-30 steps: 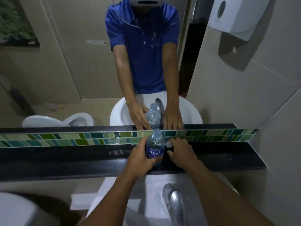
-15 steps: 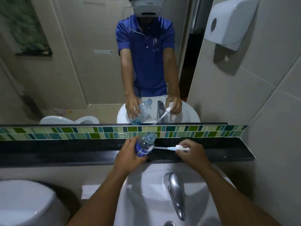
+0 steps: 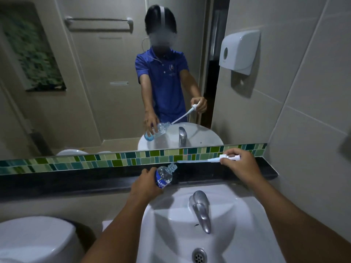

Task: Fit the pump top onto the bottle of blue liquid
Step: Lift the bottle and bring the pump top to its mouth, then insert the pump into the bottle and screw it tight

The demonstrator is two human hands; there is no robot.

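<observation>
My left hand (image 3: 145, 186) grips a clear plastic bottle (image 3: 164, 174) with a blue label, tilted so its open neck points up and to the right. My right hand (image 3: 240, 168) holds the white pump top (image 3: 228, 158) sideways, above the black ledge. Its long thin dip tube (image 3: 193, 161) runs left, and the tube's tip ends just right of the bottle's mouth, outside it. The mirror shows the blue liquid pooled at the bottle's bottom end.
A white sink (image 3: 171, 230) with a chrome tap (image 3: 200, 209) lies below my hands. The black ledge (image 3: 95, 179) and a green tile strip run under the mirror. A toilet (image 3: 32, 240) sits at lower left. On the right wall hangs a white dispenser (image 3: 240, 52).
The bottle went from upright on the ledge to tilted in my left hand. My right hand picked up the pump top and moved it right, drawing the tube's tip back from the bottle's mouth.
</observation>
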